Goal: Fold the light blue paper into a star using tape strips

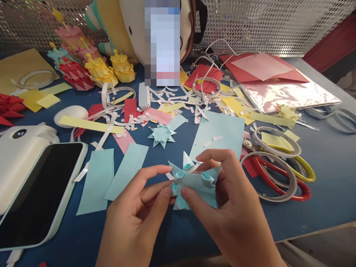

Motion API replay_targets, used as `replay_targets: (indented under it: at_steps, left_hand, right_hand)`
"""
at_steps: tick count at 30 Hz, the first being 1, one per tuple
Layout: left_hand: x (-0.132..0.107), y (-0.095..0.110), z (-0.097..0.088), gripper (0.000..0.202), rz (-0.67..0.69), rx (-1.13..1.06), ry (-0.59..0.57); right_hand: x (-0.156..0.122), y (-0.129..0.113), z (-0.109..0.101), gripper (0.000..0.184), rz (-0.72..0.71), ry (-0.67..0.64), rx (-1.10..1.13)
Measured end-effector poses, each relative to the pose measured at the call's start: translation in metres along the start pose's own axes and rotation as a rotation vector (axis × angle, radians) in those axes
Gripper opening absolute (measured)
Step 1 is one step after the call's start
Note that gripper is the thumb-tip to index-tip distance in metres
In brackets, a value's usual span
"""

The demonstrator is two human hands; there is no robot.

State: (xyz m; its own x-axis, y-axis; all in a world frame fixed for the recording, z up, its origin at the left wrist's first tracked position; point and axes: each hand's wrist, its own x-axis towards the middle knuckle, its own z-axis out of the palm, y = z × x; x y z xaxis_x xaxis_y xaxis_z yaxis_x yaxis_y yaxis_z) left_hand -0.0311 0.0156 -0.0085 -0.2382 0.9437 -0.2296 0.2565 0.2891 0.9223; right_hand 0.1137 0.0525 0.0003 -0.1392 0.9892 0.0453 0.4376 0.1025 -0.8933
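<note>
Between my two hands is a light blue folded paper piece (198, 182) with pointed corners and small curled folds. My left hand (144, 207) pinches its left edge between thumb and fingers, with the index finger stretched out past the upper left point. My right hand (230, 204) grips it from the right, thumb pressed on its front face and fingers behind. Just beyond the piece lies a light blue paper sheet (222, 129). A small light blue paper star (162, 135) sits farther off, and two light blue strips (96, 178) lie left of my left hand.
Scissors with red and yellow handles (306, 191) lie under tape rolls (278, 141) at the right. A phone (41, 193) and a white device (19, 159) occupy the left. Paper scraps (175, 96), layered paper cakes (101, 70) and a plush toy (122, 26) are behind.
</note>
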Motion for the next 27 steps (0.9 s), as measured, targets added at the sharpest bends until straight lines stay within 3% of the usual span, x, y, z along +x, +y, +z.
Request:
replay_targets:
  at_steps: [4, 10, 27]
  left_hand:
    - [0.001, 0.003, 0.003, 0.021, -0.037, -0.035, -0.021]
    - [-0.005, 0.015, 0.008, 0.027, -0.188, -0.119, 0.058]
    - [-0.007, 0.016, 0.008, 0.035, -0.215, -0.091, 0.079]
  right_hand:
    - [0.0, -0.001, 0.0, 0.042, 0.009, 0.0, 0.013]
    - [0.0, -0.004, -0.001, 0.044, 0.04, -0.024, 0.031]
    - [0.005, -0.001, -0.003, 0.046, 0.068, -0.083, 0.143]
